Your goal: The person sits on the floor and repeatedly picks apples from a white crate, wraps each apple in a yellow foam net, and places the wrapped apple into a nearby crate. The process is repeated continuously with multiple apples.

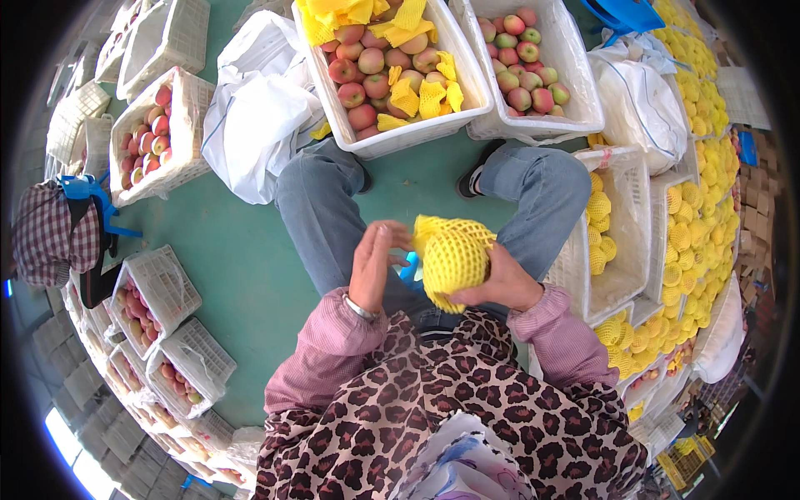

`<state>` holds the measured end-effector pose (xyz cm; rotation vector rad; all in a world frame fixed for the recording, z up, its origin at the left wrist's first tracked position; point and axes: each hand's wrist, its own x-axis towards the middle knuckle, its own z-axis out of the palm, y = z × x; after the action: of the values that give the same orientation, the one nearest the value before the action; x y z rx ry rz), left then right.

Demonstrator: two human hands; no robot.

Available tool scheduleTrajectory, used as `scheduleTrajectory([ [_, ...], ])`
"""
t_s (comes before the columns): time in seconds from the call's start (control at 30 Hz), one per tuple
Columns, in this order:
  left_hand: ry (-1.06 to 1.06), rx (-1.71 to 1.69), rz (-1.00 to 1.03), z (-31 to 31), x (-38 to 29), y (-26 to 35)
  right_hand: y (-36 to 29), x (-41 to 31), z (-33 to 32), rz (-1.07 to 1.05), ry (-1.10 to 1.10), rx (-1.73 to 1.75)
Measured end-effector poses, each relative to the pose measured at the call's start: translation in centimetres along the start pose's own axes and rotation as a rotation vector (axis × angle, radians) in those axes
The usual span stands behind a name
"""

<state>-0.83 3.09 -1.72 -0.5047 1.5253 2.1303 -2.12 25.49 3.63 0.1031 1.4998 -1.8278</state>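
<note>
My right hand (506, 280) grips a round fruit sheathed in a yellow foam net (455, 261), held above my lap. The net hides nearly all of the fruit. Just left of it is my left hand (378, 256), fingers apart and blurred at the tips, apparently clear of the net. In front of my feet stands a white plastic crate (406, 142) of red-green apples (372, 60), with loose yellow foam nets (431, 99) lying on top. Beside it, a second lined crate (537, 128) holds bare apples (530, 81).
To my right, a crate (625, 250) holds several netted fruits (598, 206), with a large spread of them (694, 250) beyond. A white sack (262, 112) lies front left. Apple crates (169, 281) line the left side, near a person in a checked garment (50, 231).
</note>
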Motion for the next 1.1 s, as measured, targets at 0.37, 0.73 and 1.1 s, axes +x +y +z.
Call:
scheduleTrajectory([
  [0.37, -0.882, -1.029, -0.652, -0.2, 0.9, -8.3, -0.1, -3.2, -0.5, 0.095, -0.384, 0.290],
  [0.73, -0.311, 0.435, 0.289, 3.8, 4.0, -1.0, 6.1, 2.2, -2.0, 0.049, 0.329, 0.280],
  [1.1, -0.027, 0.786, 0.937, 7.4, 1.9, -0.1, 2.7, 3.9, -1.0, -0.229, 0.459, 0.491],
])
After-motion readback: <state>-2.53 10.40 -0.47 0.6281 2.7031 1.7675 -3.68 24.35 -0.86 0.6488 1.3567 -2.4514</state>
